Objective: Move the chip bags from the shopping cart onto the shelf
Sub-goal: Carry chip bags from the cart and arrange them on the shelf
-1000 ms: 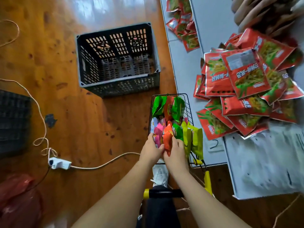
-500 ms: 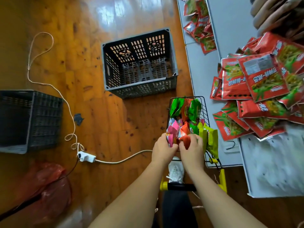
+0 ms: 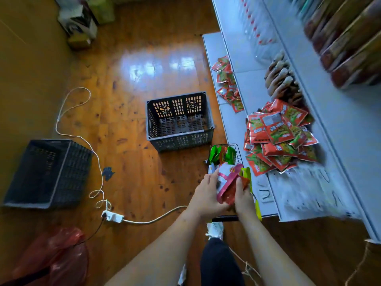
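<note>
A small black wire shopping cart (image 3: 239, 150) stands against the white shelf (image 3: 350, 129). Green and orange chip bags (image 3: 223, 154) lie at its far end. My left hand (image 3: 206, 195) and my right hand (image 3: 243, 196) together grip a bundle of pink, white and red-orange chip bags (image 3: 227, 182), lifted above the cart's near end. A heap of red chip bags (image 3: 278, 137) lies on the shelf just right of the cart. Yellow-green bags (image 3: 247, 174) hang at the cart's right side.
A grey slotted crate (image 3: 179, 122) sits on the wooden floor just beyond the cart, a darker crate (image 3: 47, 174) at the left. A white cable and power strip (image 3: 112, 216) trail across the floor. A red plastic bag (image 3: 55, 254) lies bottom left. More red packets (image 3: 227, 83) lie farther along the shelf.
Both hands have raised a bundle of bags up out of the cart. My head has tipped up, showing more floor and shelf.
</note>
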Action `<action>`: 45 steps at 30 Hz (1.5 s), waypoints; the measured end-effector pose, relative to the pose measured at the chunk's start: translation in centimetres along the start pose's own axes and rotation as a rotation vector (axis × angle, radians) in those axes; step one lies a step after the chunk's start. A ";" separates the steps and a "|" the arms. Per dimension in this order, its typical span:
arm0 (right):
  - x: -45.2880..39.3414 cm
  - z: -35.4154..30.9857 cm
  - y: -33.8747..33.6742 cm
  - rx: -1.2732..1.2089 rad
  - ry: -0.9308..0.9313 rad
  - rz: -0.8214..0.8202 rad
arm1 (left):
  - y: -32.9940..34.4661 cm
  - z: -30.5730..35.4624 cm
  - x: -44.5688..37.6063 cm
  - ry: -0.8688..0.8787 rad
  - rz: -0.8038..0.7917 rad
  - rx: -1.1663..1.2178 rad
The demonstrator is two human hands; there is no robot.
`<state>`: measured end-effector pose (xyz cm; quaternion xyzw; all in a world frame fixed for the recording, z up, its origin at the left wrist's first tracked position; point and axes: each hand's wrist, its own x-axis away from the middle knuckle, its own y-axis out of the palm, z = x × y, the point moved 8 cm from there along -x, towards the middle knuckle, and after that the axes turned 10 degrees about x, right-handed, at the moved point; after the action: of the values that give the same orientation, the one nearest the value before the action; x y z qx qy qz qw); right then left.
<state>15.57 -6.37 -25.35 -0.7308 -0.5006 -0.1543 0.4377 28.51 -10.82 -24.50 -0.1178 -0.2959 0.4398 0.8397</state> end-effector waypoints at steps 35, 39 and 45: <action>59.4 33.2 -27.7 -0.508 -0.059 0.875 | 28.3 29.5 48.7 0.265 -0.905 0.446; 67.5 45.9 -27.2 -0.678 0.072 1.078 | 38.9 29.8 59.9 0.249 -1.150 0.321; 77.8 60.1 -25.5 -0.868 0.228 1.370 | 51.3 28.5 73.8 0.334 -1.379 0.053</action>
<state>15.76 90.75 4.47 -0.9588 0.2087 -0.1061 0.1610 9.45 77.09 3.78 0.0510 -0.1597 -0.2088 0.9635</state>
